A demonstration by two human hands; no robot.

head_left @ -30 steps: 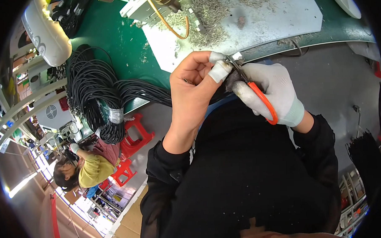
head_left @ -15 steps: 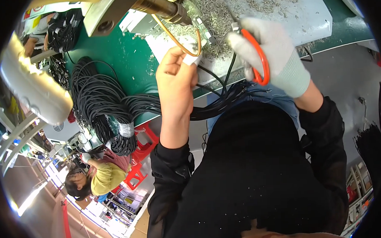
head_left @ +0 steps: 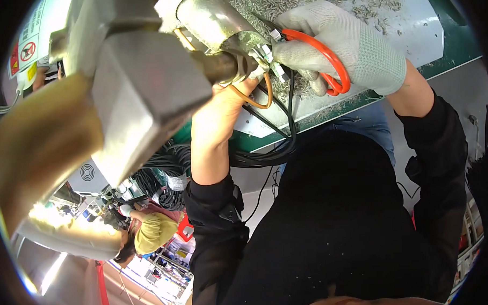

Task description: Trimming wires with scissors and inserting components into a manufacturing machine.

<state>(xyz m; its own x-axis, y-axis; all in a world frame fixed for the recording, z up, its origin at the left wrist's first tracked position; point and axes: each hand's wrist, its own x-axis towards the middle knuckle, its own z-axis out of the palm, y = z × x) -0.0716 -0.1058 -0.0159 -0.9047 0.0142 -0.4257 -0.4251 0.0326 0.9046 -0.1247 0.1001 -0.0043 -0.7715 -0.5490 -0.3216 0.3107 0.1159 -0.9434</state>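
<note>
The gloved right hand [head_left: 347, 41] is closed around orange-handled scissors [head_left: 318, 56], blades pointing left at black cables [head_left: 285, 113]. The bare left hand [head_left: 228, 96] pinches the cable ends just beside the metal machine nozzle [head_left: 218, 29], above the white tray [head_left: 412, 44].

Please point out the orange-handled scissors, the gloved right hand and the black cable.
orange-handled scissors [head_left: 332, 58], head view, on the orange handle loop.
right hand [head_left: 353, 41], head view, on the glove's back.
black cable [head_left: 292, 105], head view, on its hanging stretch.

label [head_left: 35, 28]: top left on machine housing, white panel, tilted | sign [head_left: 27, 51]: red prohibition circle on it | sticker [head_left: 31, 70]: yellow patch just below | screens, packages: none
</note>
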